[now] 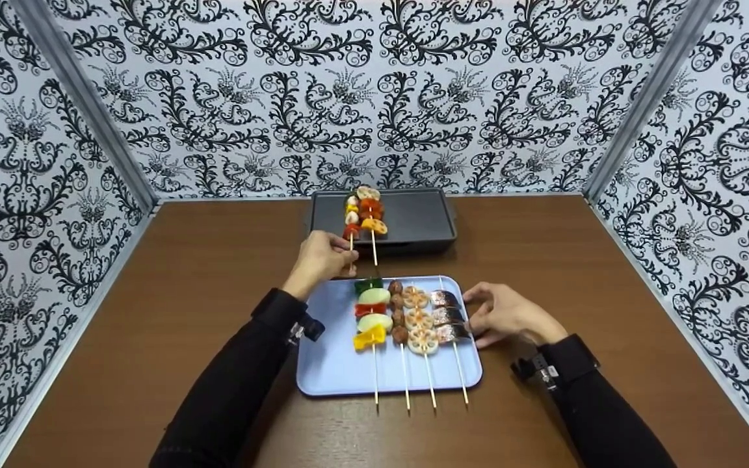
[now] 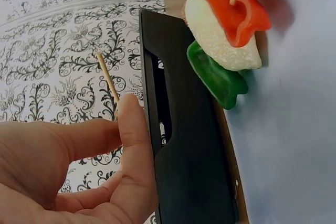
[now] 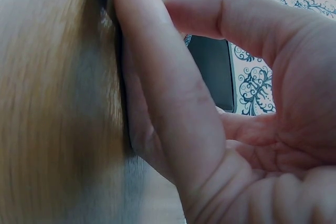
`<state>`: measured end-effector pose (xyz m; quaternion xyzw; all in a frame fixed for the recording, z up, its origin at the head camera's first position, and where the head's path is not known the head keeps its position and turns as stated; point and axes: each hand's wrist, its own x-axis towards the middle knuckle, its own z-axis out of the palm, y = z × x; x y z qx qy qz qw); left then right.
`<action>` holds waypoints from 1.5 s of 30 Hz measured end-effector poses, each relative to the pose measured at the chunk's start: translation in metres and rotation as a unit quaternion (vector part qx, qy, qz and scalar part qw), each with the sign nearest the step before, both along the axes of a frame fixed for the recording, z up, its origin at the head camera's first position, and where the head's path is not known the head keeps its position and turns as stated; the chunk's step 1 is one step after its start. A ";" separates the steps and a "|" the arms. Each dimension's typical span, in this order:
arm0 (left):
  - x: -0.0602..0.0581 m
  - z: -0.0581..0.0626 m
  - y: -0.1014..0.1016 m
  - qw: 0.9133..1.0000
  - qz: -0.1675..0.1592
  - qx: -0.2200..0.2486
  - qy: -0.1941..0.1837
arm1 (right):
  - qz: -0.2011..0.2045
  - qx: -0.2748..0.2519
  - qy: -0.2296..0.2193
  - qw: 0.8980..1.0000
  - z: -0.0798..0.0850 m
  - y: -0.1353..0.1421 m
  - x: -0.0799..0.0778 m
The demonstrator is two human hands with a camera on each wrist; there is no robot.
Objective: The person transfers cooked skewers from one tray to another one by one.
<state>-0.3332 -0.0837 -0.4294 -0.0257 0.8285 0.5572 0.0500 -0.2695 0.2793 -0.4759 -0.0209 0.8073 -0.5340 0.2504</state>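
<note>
My left hand pinches the bare stick of a skewer threaded with small white, yellow and red pieces, held over the left part of the dark grey griddle pan. Just right of it lies another skewer with a pale slice and red and orange pieces, its stick pointing toward me. My right hand grips the right edge of the light blue tray, thumb at the rim and fingers along its side. Closest to that hand on the tray is a skewer of silvery dark-skinned fish pieces.
Also on the tray lie a vegetable skewer with green, red and yellow pepper, a meatball skewer and a lotus root skewer. Their sticks overhang the front rim. Black-and-white patterned walls enclose the brown table.
</note>
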 end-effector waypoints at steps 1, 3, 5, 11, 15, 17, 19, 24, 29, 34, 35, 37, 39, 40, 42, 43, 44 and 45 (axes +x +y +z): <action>0.000 0.001 -0.001 1.000 -0.001 0.002 -0.002 | 0.000 0.000 0.000 1.000 0.000 0.000 0.000; 0.001 0.002 -0.003 1.000 -0.003 0.006 -0.005 | 0.000 -0.001 -0.001 1.000 0.000 0.000 0.000; 0.001 0.002 -0.004 1.000 -0.003 0.011 -0.005 | 0.001 -0.003 0.000 1.000 0.000 0.001 0.000; 0.001 0.000 -0.005 0.998 -0.009 0.065 -0.021 | 0.013 -0.012 0.003 1.000 -0.001 0.002 0.002; 0.001 -0.002 -0.007 0.997 -0.007 0.075 -0.022 | 0.015 -0.012 0.004 1.000 -0.003 0.001 0.002; 0.002 -0.003 -0.008 0.997 -0.007 0.078 -0.021 | 0.013 -0.011 0.004 1.000 -0.003 0.001 0.002; 0.002 -0.004 -0.008 0.997 -0.009 0.079 -0.022 | 0.010 -0.009 0.002 1.000 -0.003 0.001 0.002; 0.003 -0.003 -0.010 0.997 -0.010 0.071 -0.020 | 0.010 -0.003 -0.001 1.000 -0.001 0.001 0.002; 0.008 0.000 -0.012 0.997 -0.006 0.070 -0.012 | 0.005 -0.001 -0.004 1.000 0.002 0.001 0.002; 0.012 0.001 -0.015 0.998 -0.001 0.067 -0.006 | 0.003 -0.004 -0.005 1.000 0.002 0.001 0.001; 0.012 0.000 -0.016 0.998 0.000 0.068 -0.006 | 0.003 -0.005 -0.005 1.000 0.001 0.001 0.001; 0.013 0.000 -0.016 0.997 -0.003 0.076 -0.005 | 0.007 -0.008 -0.004 1.000 0.001 0.001 0.001; 0.015 -0.001 -0.017 0.997 -0.007 0.082 -0.004 | 0.012 -0.011 -0.001 1.000 0.000 0.001 0.000; 0.016 -0.001 -0.018 0.996 -0.008 0.085 -0.003 | 0.014 -0.012 0.000 1.000 0.000 0.001 0.000; 0.017 -0.002 -0.019 0.996 -0.009 0.089 0.000 | 0.018 -0.015 0.001 1.000 -0.001 0.001 0.000; 0.018 -0.002 -0.020 0.996 -0.009 0.090 0.001 | 0.019 -0.015 0.001 1.000 -0.001 0.001 0.000; 0.019 -0.002 -0.021 0.996 -0.009 0.090 0.003 | 0.019 -0.015 0.001 1.000 -0.001 0.001 -0.001; 0.020 -0.002 -0.022 0.996 -0.007 0.090 0.006 | 0.019 -0.016 0.000 1.000 -0.001 0.001 -0.001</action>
